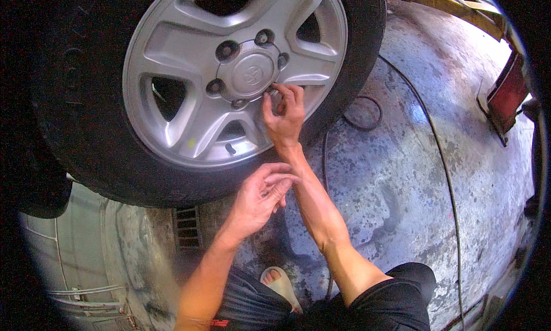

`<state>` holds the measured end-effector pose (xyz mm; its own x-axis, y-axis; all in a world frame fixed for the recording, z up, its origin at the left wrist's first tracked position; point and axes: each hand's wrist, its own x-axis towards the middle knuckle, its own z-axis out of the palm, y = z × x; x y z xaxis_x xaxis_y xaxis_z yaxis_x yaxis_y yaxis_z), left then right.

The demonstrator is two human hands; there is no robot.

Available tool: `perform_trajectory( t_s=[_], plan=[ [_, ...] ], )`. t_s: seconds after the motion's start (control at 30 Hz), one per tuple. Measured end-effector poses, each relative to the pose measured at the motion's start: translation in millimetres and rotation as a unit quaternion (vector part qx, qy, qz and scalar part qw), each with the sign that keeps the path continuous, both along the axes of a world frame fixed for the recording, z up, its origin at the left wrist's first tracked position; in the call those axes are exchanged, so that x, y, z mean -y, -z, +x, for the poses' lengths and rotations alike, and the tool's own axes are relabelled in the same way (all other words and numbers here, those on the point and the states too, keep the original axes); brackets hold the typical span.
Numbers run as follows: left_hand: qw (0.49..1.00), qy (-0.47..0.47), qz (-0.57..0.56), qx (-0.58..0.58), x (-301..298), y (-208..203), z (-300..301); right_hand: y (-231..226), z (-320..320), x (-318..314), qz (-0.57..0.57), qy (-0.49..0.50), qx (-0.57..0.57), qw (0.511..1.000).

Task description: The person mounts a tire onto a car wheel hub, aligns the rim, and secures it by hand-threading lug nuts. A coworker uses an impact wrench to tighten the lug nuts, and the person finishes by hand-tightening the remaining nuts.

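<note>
A silver alloy wheel (166, 41) with a black tyre (86, 90) fills the upper left, raised in front of me. Round its centre cap (248, 74) sit several recessed lug holes, with nuts or studs showing in them. My right hand (285, 114) reaches up to the hole at the cap's lower right; thumb and fingertips pinch a small dark lug nut there, mostly hidden by the fingers. Below the tyre's lower edge, my left hand (261, 196) is curled, its fingertips beside my right forearm. Whatever lies in its palm, if anything, is hidden.
A dark hose or cable (439, 141) runs along the worn, stained floor (390, 176) at the right, with a loop near the tyre. A floor grate (187, 228) lies below the wheel. Yellow lift arm (453, 7) and red metal part (508, 93) stand at the upper right.
</note>
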<state>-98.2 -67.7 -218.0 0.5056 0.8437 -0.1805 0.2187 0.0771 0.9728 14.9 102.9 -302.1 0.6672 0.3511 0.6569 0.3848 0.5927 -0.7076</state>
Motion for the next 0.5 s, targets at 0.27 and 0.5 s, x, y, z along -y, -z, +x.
perform_trajectory(
  t_s=[0.27, 0.5],
  plan=[
    [1.000, -0.005, -0.001, 0.004, 0.7, 1.5, 1.8, -1.4, 6.5, 0.6, -0.023, -0.015, 0.016, 1.000],
    [1.000, -0.003, 0.012, 0.009, 0.2, 0.7, 3.0, -6.2, 2.6, 4.4, -0.017, -0.024, 0.005, 1.000]
  ],
)
